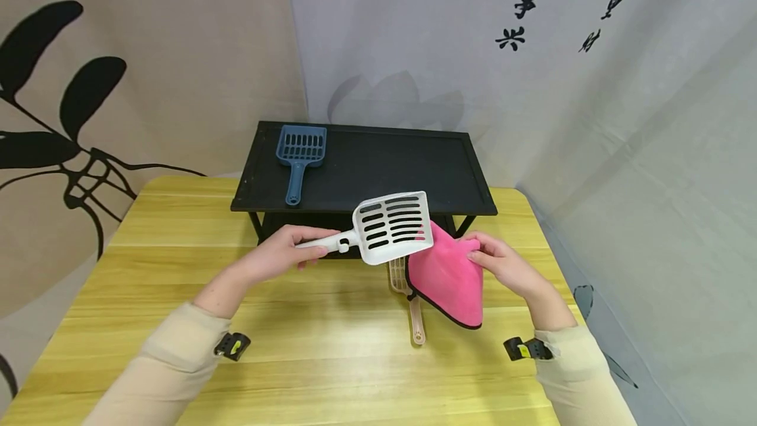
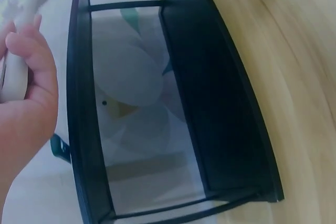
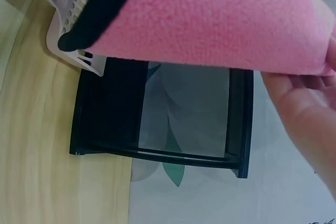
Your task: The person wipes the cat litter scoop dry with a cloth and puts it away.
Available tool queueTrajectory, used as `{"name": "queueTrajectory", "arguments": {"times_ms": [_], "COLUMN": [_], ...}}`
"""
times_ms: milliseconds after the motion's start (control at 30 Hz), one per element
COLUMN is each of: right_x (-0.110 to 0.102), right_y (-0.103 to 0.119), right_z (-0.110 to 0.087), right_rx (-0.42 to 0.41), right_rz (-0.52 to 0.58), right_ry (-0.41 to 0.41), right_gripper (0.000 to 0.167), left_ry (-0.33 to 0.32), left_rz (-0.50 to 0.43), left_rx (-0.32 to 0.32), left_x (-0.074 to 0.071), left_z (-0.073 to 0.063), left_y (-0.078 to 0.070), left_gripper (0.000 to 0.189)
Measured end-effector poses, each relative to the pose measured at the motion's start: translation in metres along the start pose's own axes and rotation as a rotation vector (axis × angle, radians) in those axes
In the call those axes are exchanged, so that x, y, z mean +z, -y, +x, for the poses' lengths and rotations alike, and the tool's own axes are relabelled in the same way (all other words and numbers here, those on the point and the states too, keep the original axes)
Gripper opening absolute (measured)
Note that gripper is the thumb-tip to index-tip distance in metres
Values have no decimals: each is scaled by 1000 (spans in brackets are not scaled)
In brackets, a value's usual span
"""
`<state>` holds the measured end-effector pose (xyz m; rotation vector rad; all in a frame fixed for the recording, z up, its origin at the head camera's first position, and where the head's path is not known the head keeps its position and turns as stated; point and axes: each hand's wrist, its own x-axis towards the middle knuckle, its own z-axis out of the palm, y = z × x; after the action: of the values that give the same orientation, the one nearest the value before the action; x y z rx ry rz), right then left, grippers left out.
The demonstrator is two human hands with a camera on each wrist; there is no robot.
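Note:
In the head view my left hand (image 1: 284,255) grips a white slotted litter scoop (image 1: 353,237) by its handle, with the scoop's head raised in front of the black rack. My right hand (image 1: 503,265) pinches a pink cloth (image 1: 446,281) with black edging by its upper right part; the cloth hangs down beside the white scoop's head. Whether cloth and white scoop touch, I cannot tell. On the table lies a beige litter scoop (image 1: 417,324), partly covered by the cloth. The right wrist view shows the cloth (image 3: 220,24) fuzzy and close to the camera.
A black two-tier rack (image 1: 390,163) stands at the back of the wooden table (image 1: 307,360). A blue litter scoop (image 1: 297,173) lies on the left of its top shelf. Patterned fabric (image 1: 390,31) hangs behind the table.

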<state>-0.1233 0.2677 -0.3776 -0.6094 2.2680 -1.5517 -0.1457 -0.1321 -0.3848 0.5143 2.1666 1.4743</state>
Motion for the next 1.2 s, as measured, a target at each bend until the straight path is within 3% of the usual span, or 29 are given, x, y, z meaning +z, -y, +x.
{"name": "queueTrajectory", "arguments": {"times_ms": [333,600,1033,1200], "right_x": [-3,-2,-2,1], "right_y": [1,8,7,10], "right_z": [-2,-1,1,5], "right_rx": [-8,41,32,43], "right_rz": [-3,1,12,-7], "right_ry": [-14,0,14,7], "right_gripper": [19,23,24,24], "left_ry": [-176,-327,-333,-388], "left_rz": [-61,-202,-564,-594], "left_rx": [-45,-76,-94,-128], "left_x": [9,11,17,20], "left_z": [14,27,39,40], "left_y": [-9,-14,-21,-26], "left_gripper": [42,44,50,52]}}
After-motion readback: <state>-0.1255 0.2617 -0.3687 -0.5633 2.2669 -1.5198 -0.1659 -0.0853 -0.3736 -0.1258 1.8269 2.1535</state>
